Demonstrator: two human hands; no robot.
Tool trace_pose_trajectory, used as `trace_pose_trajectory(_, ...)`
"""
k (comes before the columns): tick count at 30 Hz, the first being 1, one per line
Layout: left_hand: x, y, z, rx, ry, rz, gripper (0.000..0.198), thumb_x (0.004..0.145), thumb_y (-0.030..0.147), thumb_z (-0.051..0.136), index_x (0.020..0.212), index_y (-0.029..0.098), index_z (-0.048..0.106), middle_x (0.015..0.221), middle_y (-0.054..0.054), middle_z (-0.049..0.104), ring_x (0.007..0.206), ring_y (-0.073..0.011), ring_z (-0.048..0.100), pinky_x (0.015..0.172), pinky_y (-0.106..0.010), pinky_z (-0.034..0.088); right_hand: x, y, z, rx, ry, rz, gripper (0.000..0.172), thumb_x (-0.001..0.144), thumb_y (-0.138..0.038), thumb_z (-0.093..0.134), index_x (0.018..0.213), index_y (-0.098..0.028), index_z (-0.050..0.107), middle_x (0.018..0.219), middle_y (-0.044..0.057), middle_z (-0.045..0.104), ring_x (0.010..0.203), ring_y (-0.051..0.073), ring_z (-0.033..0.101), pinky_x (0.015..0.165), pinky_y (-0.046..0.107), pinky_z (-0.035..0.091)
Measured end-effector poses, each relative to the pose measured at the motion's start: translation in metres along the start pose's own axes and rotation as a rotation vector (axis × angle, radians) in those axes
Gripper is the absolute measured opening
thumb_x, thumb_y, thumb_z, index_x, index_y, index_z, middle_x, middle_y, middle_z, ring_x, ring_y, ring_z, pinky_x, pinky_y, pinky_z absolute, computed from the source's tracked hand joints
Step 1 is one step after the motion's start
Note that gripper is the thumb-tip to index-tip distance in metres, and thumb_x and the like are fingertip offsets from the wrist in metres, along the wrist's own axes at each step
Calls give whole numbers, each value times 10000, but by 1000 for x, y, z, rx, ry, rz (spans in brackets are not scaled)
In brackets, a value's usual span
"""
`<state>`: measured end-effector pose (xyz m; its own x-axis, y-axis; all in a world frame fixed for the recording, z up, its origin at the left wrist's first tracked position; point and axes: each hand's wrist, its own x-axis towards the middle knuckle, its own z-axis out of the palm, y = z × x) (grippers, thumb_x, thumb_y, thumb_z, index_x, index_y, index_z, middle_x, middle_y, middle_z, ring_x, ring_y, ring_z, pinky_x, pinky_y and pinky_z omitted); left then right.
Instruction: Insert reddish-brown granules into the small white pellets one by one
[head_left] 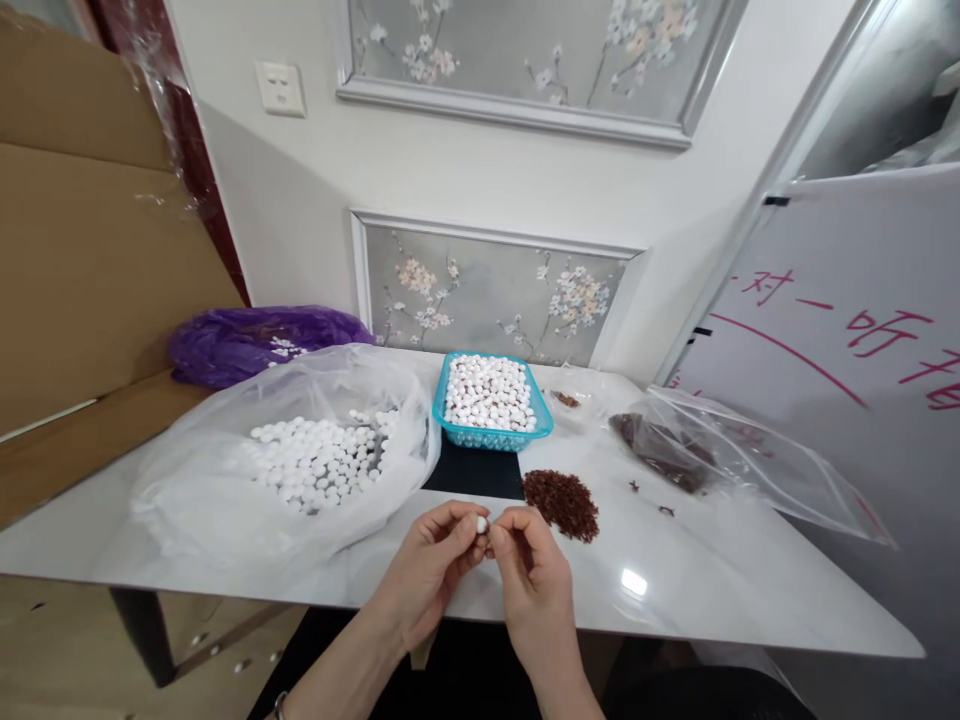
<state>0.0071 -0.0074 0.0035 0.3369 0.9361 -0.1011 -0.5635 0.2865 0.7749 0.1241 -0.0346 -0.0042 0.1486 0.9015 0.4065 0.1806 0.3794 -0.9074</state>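
A pale counter [675,570] carries everything here. Over its left half sprawls a big translucent plastic bag [195,490], slack-sided, holding a broad heap of loose white balls [315,460]. Along the right edge lies a clear zip bag [780,470] with dark reddish-brown contents [660,450] bunched at its inner end; the rest is flat. Near the far left corner slumps a purple bag [217,340], with small white pieces showing in its folds. At the middle of the far edge stands a turquoise basket [546,420], upright and filled nearly to its rim with white balls [489,393], reddish bits showing between them.

Both hands meet near the middle of the near edge. The left hand [431,550] grips a white ball [481,524] between thumb and fingers; the right hand [529,565] has its fingertips drawn together just beside it, whatever they pinch being too small to make out. A black mat [476,470] lies in front of the basket, with a reddish-brown pile [562,503] at its right side. Toward the far right corner, a small clear wrapper [592,415] holds brown bits [566,399].
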Motion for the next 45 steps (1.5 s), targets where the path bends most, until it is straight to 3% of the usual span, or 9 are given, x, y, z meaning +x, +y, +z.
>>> trace_pose_trajectory(12,2,-1,0,42,24,39,125,684,211,734,778,130,721,713,-20,668,648,-86,569,712,-209,471,0,3,-2,-1,-35,55,158,902,-295,453,788,-195,497,721,-11,505,663,132,490,621,236,408)
trace_pose_trajectory(27,1,0,1,30,94,22,131,634,202,770,731,125,726,748,-37,695,701,-106,591,738,-213,471,-3,6,5,-57,25,-10,164,906,-274,432,767,-201,481,714,-15,466,655,133,463,596,239,383)
trace_pose_trajectory(36,2,0,0,54,55,37,135,648,216,760,752,134,730,752,-40,700,719,-117,598,772,-234,465,-1,7,5,-49,16,-11,169,899,-277,442,753,-200,479,701,-20,454,639,129,450,590,235,384)
trace_pose_trajectory(45,1,-3,-3,105,36,63,118,676,216,736,767,141,732,740,-34,688,712,-120,580,786,-251,456,1,13,8,12,39,82,130,879,-313,481,809,-205,465,700,-23,473,628,130,474,586,238,405)
